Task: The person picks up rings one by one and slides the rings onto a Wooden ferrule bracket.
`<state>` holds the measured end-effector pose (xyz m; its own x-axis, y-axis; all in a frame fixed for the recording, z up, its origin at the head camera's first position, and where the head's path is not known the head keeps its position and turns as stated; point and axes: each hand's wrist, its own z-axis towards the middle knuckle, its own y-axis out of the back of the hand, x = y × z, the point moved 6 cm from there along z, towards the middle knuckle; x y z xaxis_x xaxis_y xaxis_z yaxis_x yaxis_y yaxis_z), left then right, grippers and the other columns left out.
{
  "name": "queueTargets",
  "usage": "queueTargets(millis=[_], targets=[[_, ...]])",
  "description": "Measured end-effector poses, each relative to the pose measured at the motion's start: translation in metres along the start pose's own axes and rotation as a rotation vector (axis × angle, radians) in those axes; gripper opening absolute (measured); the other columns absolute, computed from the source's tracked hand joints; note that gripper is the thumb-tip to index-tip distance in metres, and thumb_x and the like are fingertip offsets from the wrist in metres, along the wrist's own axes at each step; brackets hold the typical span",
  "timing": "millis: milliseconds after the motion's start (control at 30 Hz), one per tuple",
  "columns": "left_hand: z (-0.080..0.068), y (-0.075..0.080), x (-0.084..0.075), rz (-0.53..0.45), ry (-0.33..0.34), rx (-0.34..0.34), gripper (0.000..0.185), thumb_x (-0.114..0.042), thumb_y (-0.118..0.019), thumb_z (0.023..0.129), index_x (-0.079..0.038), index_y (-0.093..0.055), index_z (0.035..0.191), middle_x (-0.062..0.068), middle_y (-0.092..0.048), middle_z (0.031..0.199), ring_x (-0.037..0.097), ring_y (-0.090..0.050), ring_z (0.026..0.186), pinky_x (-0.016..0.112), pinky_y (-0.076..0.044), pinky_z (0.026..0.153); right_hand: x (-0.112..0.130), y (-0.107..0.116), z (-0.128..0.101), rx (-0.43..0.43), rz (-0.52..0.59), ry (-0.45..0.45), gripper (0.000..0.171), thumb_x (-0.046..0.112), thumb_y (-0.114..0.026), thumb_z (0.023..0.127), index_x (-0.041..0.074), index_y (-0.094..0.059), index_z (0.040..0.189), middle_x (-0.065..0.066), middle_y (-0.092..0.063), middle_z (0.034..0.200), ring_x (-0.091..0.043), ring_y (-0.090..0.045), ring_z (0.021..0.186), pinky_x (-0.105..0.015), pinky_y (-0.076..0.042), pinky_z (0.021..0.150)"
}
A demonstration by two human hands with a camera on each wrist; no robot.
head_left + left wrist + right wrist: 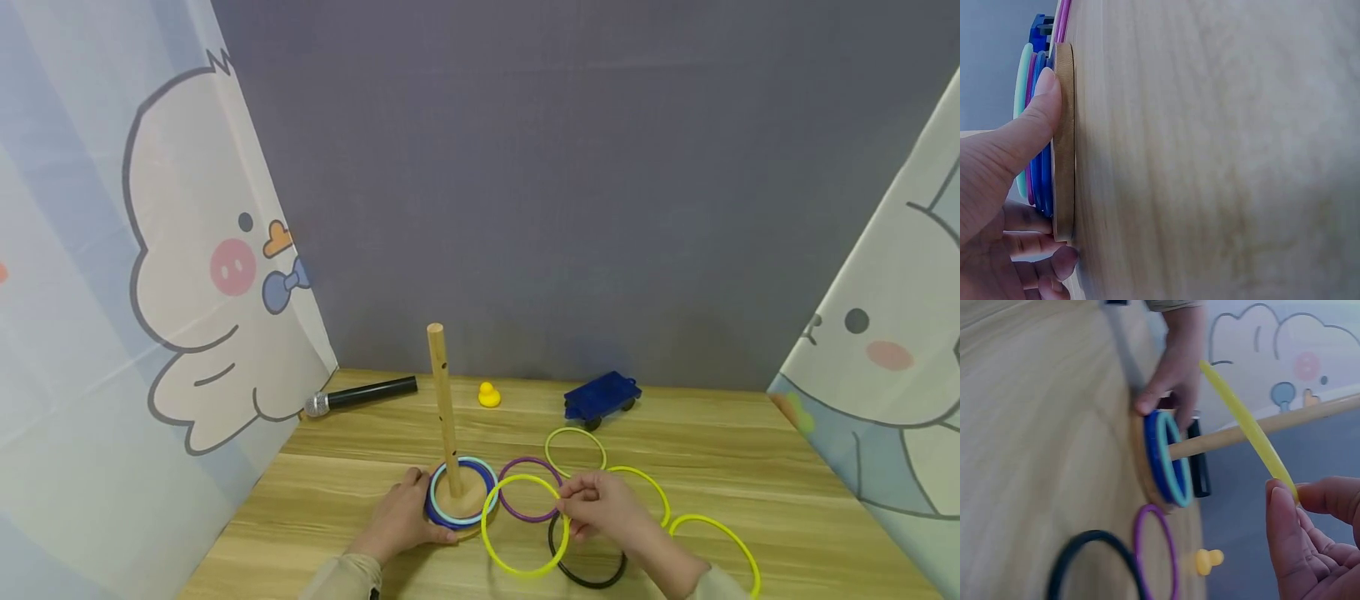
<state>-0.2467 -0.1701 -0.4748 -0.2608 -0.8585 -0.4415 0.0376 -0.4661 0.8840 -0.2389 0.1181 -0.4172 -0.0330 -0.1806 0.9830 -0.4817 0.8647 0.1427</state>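
Head view: the yellow ring (522,525), lifted beside the peg stand (459,492), is pinched at its rim by the right hand (603,510); the left hand (401,521) grips the wooden base. Held so thinly, it could slip or catch the dowel (443,400) tip.

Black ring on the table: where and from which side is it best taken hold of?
Pinch the black ring at its near-right arc, coming from above on the right. It lies flat; its far edge is covered by the right hand and crossed by the held yellow ring.
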Motion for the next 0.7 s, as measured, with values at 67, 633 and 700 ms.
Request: queueTargets(millis=[67, 633, 700], targets=[[0.000, 0.000, 0.001, 0.003, 0.005, 0.001, 0.111, -0.060, -0.088, 0.054, 0.005, -0.051, 0.135, 0.022, -0.053, 0.120, 0.043, -0.059, 0.093, 0.057, -0.050, 0.076, 0.009, 0.004, 0.000, -0.007, 0.024, 0.012, 0.021, 0.009, -0.064, 0.093, -0.008, -0.060, 0.103, -0.006, -0.066, 0.076, -0.013, -0.063, 0.061, -0.028, -0.057, 0.058], [0.000, 0.000, 0.002, -0.003, 0.008, 0.010, 0.109, -0.060, -0.088, 0.055, 0.005, -0.051, 0.135, 0.020, -0.054, 0.118, 0.040, -0.060, 0.093, 0.055, -0.051, 0.077, 0.076, 0.018, 0.009, -0.141, 0.077, 0.167, 0.030, 0.009, -0.064, 0.093, -0.014, -0.054, 0.110, -0.008, -0.068, 0.084, -0.015, -0.066, 0.066, -0.031, -0.058, 0.065], [0.000, -0.001, 0.002, 0.000, 0.004, 0.010, 0.109, -0.060, -0.088, 0.055, 0.005, -0.051, 0.135, 0.019, -0.054, 0.118, 0.039, -0.060, 0.092, 0.055, -0.051, 0.075, 0.082, 0.018, 0.010, -0.149, 0.076, 0.188, 0.030, 0.008, -0.064, 0.093, -0.014, -0.054, 0.110, -0.008, -0.069, 0.084, -0.016, -0.066, 0.066, -0.032, -0.058, 0.064]])
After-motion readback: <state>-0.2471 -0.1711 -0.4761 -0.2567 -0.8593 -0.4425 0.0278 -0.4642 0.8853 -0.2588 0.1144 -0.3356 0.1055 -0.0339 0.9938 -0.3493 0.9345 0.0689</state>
